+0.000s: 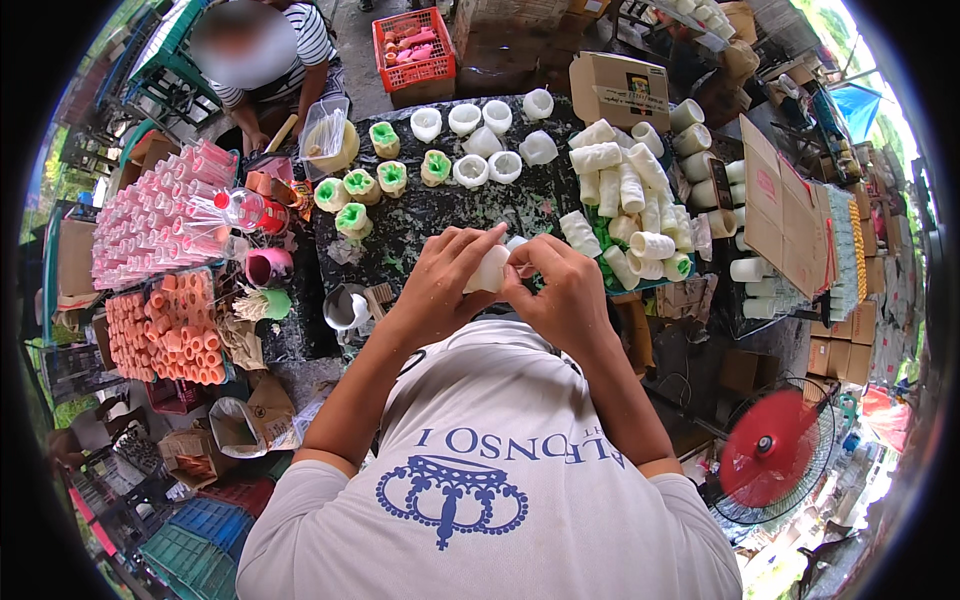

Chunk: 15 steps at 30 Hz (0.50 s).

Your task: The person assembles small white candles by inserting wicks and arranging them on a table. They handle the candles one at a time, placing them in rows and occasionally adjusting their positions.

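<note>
A white cylindrical mould [490, 268] sits clenched between the left hand [445, 275] and right hand [560, 290], above the dark desk [440, 215]. Beyond the grip, five moulds already hold green filling [362, 183] and about seven stand white [470, 170]. Right of the grip, a heap of white moulds [625, 205], too tangled to count, looks untouched.
</note>
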Each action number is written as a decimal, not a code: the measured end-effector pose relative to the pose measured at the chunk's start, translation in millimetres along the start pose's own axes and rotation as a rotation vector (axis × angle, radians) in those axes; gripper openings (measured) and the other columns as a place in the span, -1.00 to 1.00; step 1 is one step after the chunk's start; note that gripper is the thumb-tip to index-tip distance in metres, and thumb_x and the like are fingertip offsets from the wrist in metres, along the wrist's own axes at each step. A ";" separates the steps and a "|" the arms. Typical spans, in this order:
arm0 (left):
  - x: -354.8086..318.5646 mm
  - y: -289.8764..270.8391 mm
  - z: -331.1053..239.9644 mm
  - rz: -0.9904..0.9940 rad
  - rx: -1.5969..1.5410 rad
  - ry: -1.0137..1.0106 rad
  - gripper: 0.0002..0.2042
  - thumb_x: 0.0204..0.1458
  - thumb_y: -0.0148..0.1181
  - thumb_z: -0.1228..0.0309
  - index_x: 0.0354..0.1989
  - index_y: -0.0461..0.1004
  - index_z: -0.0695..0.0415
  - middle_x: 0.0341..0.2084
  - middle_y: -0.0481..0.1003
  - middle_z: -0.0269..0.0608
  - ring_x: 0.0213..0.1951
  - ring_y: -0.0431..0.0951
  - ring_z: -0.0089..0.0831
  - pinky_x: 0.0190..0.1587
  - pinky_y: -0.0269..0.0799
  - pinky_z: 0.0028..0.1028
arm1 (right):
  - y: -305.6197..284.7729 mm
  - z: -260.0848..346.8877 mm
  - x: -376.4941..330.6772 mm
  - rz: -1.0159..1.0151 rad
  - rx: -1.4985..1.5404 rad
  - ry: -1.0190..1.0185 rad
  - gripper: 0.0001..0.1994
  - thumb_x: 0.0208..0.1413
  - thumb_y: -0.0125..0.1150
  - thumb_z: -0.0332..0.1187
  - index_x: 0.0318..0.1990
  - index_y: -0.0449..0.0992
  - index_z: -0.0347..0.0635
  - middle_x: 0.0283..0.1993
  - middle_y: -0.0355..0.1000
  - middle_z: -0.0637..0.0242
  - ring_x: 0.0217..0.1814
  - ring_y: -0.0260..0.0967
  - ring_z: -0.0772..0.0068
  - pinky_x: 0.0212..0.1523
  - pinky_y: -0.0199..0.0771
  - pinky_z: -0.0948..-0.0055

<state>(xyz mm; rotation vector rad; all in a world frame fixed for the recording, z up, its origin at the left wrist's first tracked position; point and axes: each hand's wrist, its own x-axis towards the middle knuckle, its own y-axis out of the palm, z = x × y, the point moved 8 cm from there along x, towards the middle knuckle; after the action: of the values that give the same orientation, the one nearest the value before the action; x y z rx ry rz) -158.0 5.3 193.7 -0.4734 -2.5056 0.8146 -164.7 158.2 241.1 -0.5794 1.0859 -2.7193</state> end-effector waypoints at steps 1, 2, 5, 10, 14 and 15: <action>1.3 0.5 0.1 0.001 0.004 0.004 -0.07 -0.11 0.51 0.51 0.58 0.30 0.14 0.21 0.54 -0.03 0.24 0.50 0.05 0.40 0.35 -0.01 | -1.6 1.1 0.0 0.001 -0.012 0.007 -0.94 0.13 0.40 -0.40 -0.29 0.64 -0.13 -0.33 0.58 0.30 -0.42 0.57 0.14 -0.36 0.56 0.22; 1.3 1.0 0.0 0.002 0.007 0.003 -0.07 -0.11 0.51 0.51 0.58 0.31 0.14 0.21 0.54 -0.03 0.24 0.51 0.05 0.40 0.34 -0.01 | -2.6 2.5 -1.1 0.005 -0.023 0.015 -0.94 0.13 0.39 -0.40 -0.29 0.64 -0.13 -0.33 0.58 0.30 -0.42 0.57 0.15 -0.36 0.56 0.22; 3.1 2.4 -0.8 0.000 0.012 0.012 -0.08 -0.10 0.50 0.50 0.58 0.31 0.14 0.21 0.54 -0.03 0.25 0.50 0.06 0.40 0.34 -0.01 | -6.3 9.2 0.5 -0.004 -0.077 -0.032 -0.94 0.13 0.39 -0.39 -0.29 0.63 -0.12 -0.34 0.57 0.30 -0.41 0.57 0.17 -0.35 0.56 0.22; 6.8 4.6 -4.9 0.022 0.038 0.029 -0.09 -0.07 0.52 0.45 0.58 0.31 0.13 0.20 0.54 -0.04 0.23 0.50 0.04 0.37 0.35 -0.02 | -6.2 9.0 0.2 0.026 -0.144 -0.028 -0.94 0.11 0.40 -0.41 -0.30 0.62 -0.11 -0.36 0.54 0.32 -0.35 0.57 0.18 -0.31 0.55 0.19; 10.1 9.6 -8.5 0.023 0.046 0.067 -0.09 -0.03 0.56 0.39 0.59 0.29 0.13 0.17 0.54 -0.06 0.21 0.51 0.02 0.31 0.36 -0.05 | 0.3 5.9 -0.9 0.022 -0.181 -0.103 -0.93 0.10 0.42 -0.42 -0.32 0.61 -0.10 -0.34 0.54 0.35 -0.23 0.59 0.20 -0.23 0.55 0.16; 10.7 11.3 -8.6 0.026 0.044 0.071 -0.08 -0.02 0.56 0.39 0.59 0.29 0.13 0.17 0.54 -0.06 0.21 0.50 0.02 0.31 0.36 -0.04 | 1.4 4.3 -2.1 0.053 -0.196 -0.095 -0.94 0.12 0.42 -0.43 -0.29 0.63 -0.11 -0.31 0.55 0.34 -0.20 0.59 0.18 -0.21 0.56 0.17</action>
<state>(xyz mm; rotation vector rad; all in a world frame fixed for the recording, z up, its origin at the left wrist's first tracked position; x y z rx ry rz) -160.5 22.7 196.4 -0.5116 -2.4162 0.8460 -161.0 155.1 242.4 -0.6906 1.3318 -2.5294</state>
